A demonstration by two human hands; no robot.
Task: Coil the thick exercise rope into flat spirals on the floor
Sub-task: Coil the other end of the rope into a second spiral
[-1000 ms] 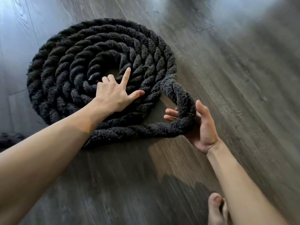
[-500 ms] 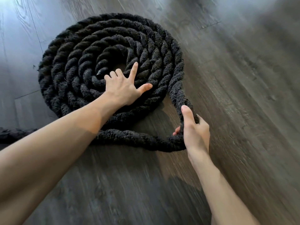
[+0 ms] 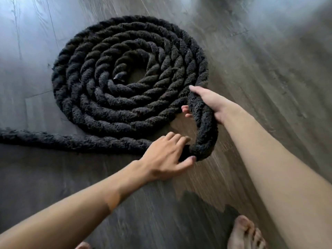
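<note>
A thick black twisted rope lies in a flat spiral of several turns on the dark wood floor. Its outer turn leaves the spiral at the right, bends in a loose loop and runs off to the left edge as a tail. My right hand grips the rope where it leaves the spiral, thumb on top and fingers curled under. My left hand grips the bottom of the loop, fingers over it and thumb beneath.
Dark wood plank floor surrounds the coil. My bare right foot stands at the bottom right, and toes of the other foot show at the bottom edge.
My left hand has left the middle of the spiral and come down to grip the loop's bend. My right hand has slid up the rope toward the spiral's edge.
</note>
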